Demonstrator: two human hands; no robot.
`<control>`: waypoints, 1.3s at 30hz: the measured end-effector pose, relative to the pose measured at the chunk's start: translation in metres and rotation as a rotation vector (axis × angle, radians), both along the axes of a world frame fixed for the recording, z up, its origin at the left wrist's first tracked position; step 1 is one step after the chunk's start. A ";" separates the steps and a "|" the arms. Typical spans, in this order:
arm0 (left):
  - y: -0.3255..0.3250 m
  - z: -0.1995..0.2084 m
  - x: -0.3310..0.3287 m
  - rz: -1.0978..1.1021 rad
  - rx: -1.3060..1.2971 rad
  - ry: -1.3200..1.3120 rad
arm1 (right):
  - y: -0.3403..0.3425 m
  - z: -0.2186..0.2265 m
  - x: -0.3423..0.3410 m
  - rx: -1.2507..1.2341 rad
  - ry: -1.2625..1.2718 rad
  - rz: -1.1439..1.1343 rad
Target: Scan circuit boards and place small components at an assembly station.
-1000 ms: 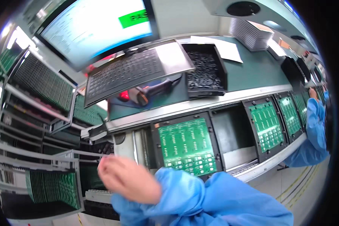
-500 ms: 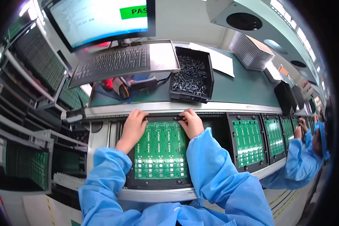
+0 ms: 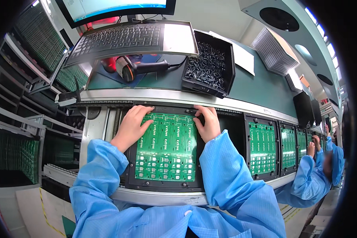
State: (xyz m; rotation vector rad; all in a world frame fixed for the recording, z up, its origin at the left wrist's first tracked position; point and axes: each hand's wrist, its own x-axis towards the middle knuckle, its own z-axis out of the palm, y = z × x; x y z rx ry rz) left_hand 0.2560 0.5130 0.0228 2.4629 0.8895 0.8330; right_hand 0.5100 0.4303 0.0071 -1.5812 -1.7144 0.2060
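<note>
Green circuit board (image 3: 166,146) sat in black frame (image 3: 162,185), left hand (image 3: 131,126) and right hand (image 3: 209,126) apart at far corners, grip unclear; keyboard (image 3: 121,39) lettering illegible.

keyboard (image 3: 119,39) on tray (image 3: 180,39), handheld scanner (image 3: 150,67) below

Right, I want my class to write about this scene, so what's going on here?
A person in blue sleeves has both hands on a black frame with a green board in it. The left hand is at its upper left corner, the right hand near its upper right; whether either grips anything is unclear. More framed boards stand to the right, by a co-worker. Beyond the frame are a bin of small dark parts and a scanner.
</note>
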 end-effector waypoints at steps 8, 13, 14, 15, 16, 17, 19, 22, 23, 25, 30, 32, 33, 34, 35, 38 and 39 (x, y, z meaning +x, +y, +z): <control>-0.016 0.014 -0.016 -0.003 0.038 0.336 | -0.009 0.008 0.003 -0.101 -0.060 0.080; -0.016 0.005 -0.010 0.023 0.047 0.313 | -0.019 0.002 0.007 -0.135 -0.089 0.104; -0.016 0.005 -0.009 0.010 0.075 0.332 | -0.019 0.002 0.008 -0.138 -0.096 0.102; -0.017 0.004 -0.009 -0.003 0.098 0.353 | -0.020 0.002 0.008 -0.144 -0.101 0.100; -0.017 0.003 -0.010 -0.007 0.100 0.353 | -0.019 0.002 0.007 -0.143 -0.100 0.096; -0.018 0.001 -0.011 0.009 0.140 0.343 | -0.019 0.002 0.007 -0.155 -0.106 0.104; -0.016 0.002 -0.008 0.027 0.189 0.324 | -0.018 0.004 0.009 -0.158 -0.121 0.110; -0.004 -0.003 -0.001 0.119 0.138 0.166 | -0.014 0.000 0.014 -0.182 -0.168 0.128; 0.000 -0.008 0.002 0.118 0.148 0.161 | -0.013 0.001 0.015 -0.172 -0.173 0.125; 0.006 -0.015 0.008 0.181 0.178 0.123 | -0.012 0.001 0.012 -0.219 -0.175 0.120; 0.006 -0.025 0.014 0.164 0.101 -0.005 | -0.014 -0.008 0.012 -0.161 -0.149 0.108; 0.005 -0.027 0.019 0.153 0.090 -0.011 | -0.014 -0.015 0.019 -0.151 -0.128 0.162; 0.004 -0.028 0.019 0.163 0.090 -0.022 | -0.014 -0.015 0.015 -0.195 -0.056 0.165; 0.005 -0.029 0.019 0.157 0.100 -0.021 | -0.014 -0.014 0.015 -0.186 -0.055 0.159; 0.005 -0.031 0.019 0.170 0.108 -0.024 | -0.013 -0.012 0.015 -0.213 -0.069 0.162; 0.005 -0.029 0.023 0.182 0.121 -0.042 | -0.014 -0.013 0.015 -0.249 -0.094 0.149; 0.007 -0.029 0.024 0.206 0.124 -0.023 | -0.014 -0.014 0.015 -0.201 -0.121 0.153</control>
